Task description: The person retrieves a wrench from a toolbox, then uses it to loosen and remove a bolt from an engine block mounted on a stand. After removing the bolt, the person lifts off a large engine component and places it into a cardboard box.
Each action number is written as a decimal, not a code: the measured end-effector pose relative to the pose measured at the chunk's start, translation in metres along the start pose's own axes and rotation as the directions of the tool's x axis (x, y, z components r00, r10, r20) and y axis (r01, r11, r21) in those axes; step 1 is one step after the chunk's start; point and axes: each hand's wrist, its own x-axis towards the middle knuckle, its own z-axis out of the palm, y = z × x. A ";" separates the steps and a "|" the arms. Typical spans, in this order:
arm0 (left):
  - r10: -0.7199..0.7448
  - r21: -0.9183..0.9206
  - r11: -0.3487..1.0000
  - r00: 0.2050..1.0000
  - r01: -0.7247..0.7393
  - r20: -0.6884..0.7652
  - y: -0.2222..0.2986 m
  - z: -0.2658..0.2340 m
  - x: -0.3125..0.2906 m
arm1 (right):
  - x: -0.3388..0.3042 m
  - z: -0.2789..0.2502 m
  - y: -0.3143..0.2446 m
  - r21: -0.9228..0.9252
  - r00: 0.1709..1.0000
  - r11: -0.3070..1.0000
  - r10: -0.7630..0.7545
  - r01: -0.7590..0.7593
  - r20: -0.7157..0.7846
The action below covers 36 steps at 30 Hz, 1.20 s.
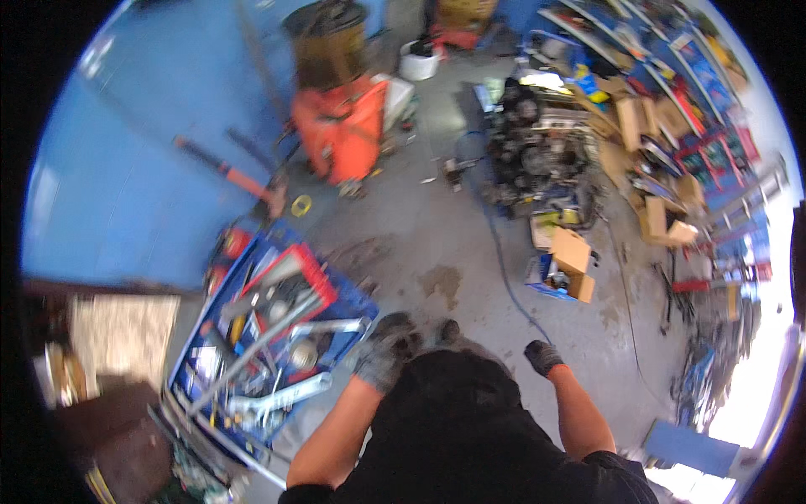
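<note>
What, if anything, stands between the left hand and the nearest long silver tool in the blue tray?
Nothing visible does. The gloved left hand is just right of the blue tray, beside the near end of the silver tool. The blur leaves unclear whether they touch.

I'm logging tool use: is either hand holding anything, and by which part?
Cannot be told. The left hand, beside the blue tool tray, is too blurred; no held thing can be made out in the right hand either.

Downward fisheye view, head height
</note>
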 end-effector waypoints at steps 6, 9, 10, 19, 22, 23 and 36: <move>-0.049 -0.022 0.999 0.987 0.046 -0.153 0.004 0.029 0.057 | 0.026 -0.018 -0.014 0.192 0.997 0.979 0.077 -0.072 -0.021; 0.001 0.172 0.985 0.993 0.019 -0.117 0.011 0.052 0.105 | 0.062 -0.023 0.016 0.292 0.991 0.948 0.135 -0.124 -0.017; -0.078 0.114 0.989 0.985 0.096 -0.154 0.015 0.059 0.121 | 0.078 -0.024 0.032 0.311 0.992 0.944 0.125 -0.111 -0.025; 0.136 0.407 0.913 0.962 -0.029 -0.235 0.041 0.147 0.317 | 0.252 -0.189 0.073 0.260 0.980 0.948 0.153 -0.183 0.130; 0.285 0.707 0.697 0.952 -0.123 -0.116 0.070 0.201 0.380 | 0.293 -0.321 -0.008 0.518 0.987 0.841 -0.117 0.158 -0.111; 0.255 0.744 0.662 0.960 -0.090 -0.111 0.083 0.221 0.402 | 0.307 -0.360 -0.040 0.645 0.985 0.746 -0.160 0.167 -0.069; 0.114 0.916 0.353 0.980 -0.193 0.163 0.258 0.380 0.769 | 0.526 -0.649 -0.174 0.530 0.697 0.603 -0.061 0.596 -0.715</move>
